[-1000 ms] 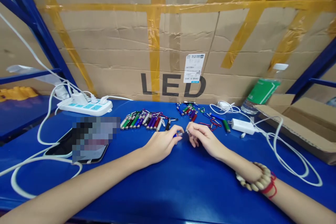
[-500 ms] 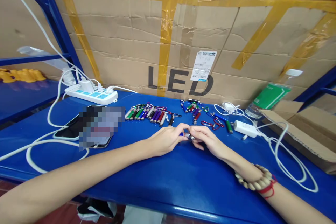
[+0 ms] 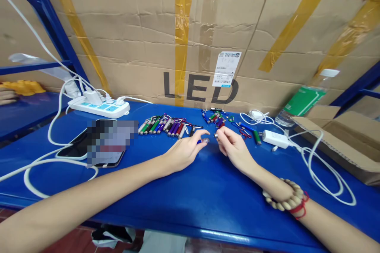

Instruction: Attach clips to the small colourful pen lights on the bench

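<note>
My left hand (image 3: 182,154) is closed around a small blue keychain flashlight (image 3: 204,141), with its silver end poking out past the thumb. Facing it across a narrow gap, my right hand (image 3: 233,148) pinches a small silver end cap (image 3: 216,136) between thumb and fingers. Beyond my left hand lies a row of small flashlights (image 3: 162,126) in several colours, with clips at their far ends. A looser pile of flashlights (image 3: 214,118) is behind my right hand. To the right of that hand are a green flashlight (image 3: 257,138) and a red carabiner clip (image 3: 245,133).
On the blue table (image 3: 190,205), phones (image 3: 74,148) and a power strip (image 3: 103,106) with white cables stand left. A white charger (image 3: 275,138), a bottle (image 3: 305,102) and an open cardboard box (image 3: 341,138) are right. A large taped carton (image 3: 142,47) rises behind.
My hands have moved apart. The silver cap is now in my right hand, away from the blue flashlight in my left. The view has shifted slightly.
</note>
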